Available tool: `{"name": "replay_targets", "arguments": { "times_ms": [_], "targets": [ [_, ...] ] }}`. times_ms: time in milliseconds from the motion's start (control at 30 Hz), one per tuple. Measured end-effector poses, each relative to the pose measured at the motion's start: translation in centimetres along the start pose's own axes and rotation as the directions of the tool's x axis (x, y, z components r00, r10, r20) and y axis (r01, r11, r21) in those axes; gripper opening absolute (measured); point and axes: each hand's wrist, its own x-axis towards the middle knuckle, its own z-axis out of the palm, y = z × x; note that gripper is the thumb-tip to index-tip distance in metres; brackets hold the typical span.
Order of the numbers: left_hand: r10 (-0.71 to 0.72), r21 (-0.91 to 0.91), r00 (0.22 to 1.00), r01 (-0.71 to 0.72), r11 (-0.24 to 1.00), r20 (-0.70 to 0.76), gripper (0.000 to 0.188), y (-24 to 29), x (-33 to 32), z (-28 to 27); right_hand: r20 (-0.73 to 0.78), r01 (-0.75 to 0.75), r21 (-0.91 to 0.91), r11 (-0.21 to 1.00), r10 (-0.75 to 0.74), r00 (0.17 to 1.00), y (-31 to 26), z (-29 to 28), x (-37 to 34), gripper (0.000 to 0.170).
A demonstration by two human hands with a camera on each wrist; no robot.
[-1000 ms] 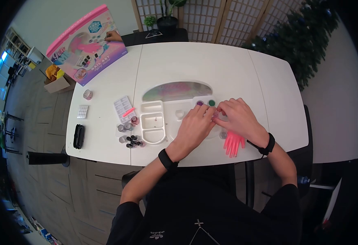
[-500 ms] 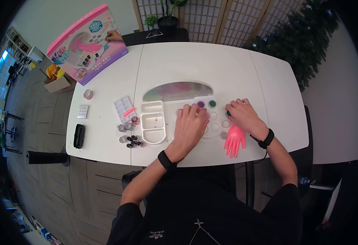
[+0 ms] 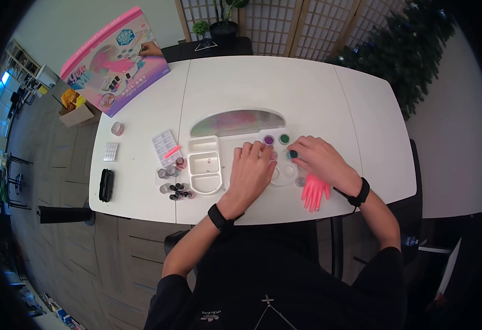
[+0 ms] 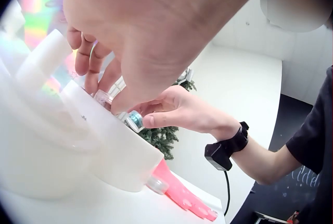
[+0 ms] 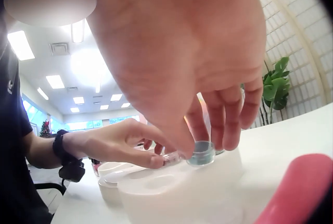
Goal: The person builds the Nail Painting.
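My left hand [image 3: 251,171] is over the right part of the white nail-art station [image 3: 230,159]. Its thumb and fingers pinch a small clear jar with pink contents [image 4: 104,98], low at the station's raised holder. Just to the right, my right hand [image 3: 322,158] holds a small jar of teal glitter [image 5: 202,152] between thumb and fingertips, down at the same holder. Behind the hands, a purple jar [image 3: 268,140] and a green jar [image 3: 284,139] sit in holder slots. Round slots nearer me show beside the fingers.
A pink model hand [image 3: 316,192] lies right of the station, a small clear jar [image 3: 300,181] beside it. Left are a compartment tray [image 3: 204,163], nail polish bottles [image 3: 179,191], a pink stick [image 3: 172,152] and a black case [image 3: 106,184]. A kit box [image 3: 117,63] stands at back left.
The hands were together over the holder, then parted, the right hand going right with the teal jar. Now it is back left at the holder. The left hand shifted left and stays by the pink jar.
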Motion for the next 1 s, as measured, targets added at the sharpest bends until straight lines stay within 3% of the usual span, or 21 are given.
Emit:
{"name": "replay_targets", "arguments": {
  "times_ms": [200,500,1000],
  "targets": [
    [-0.004,-0.027,1.000,0.004,1.000,-0.021,0.041,-0.07,0.08,0.19,0.005,-0.021,0.017,1.000,0.021,1.000,-0.60,0.50,0.66,0.025],
    [0.042,-0.033,0.998,-0.044,0.999,-0.047,0.027,-0.24,0.22,0.00,0.028,0.020,-0.024,1.000,-0.019,0.999,-0.51,0.86,0.96,0.024],
    [0.004,-0.019,1.000,-0.004,1.000,-0.003,0.025,-0.37,0.63,0.03,0.035,-0.010,0.046,0.999,0.009,0.999,-0.55,0.89,1.10,0.027]
  ]
}}
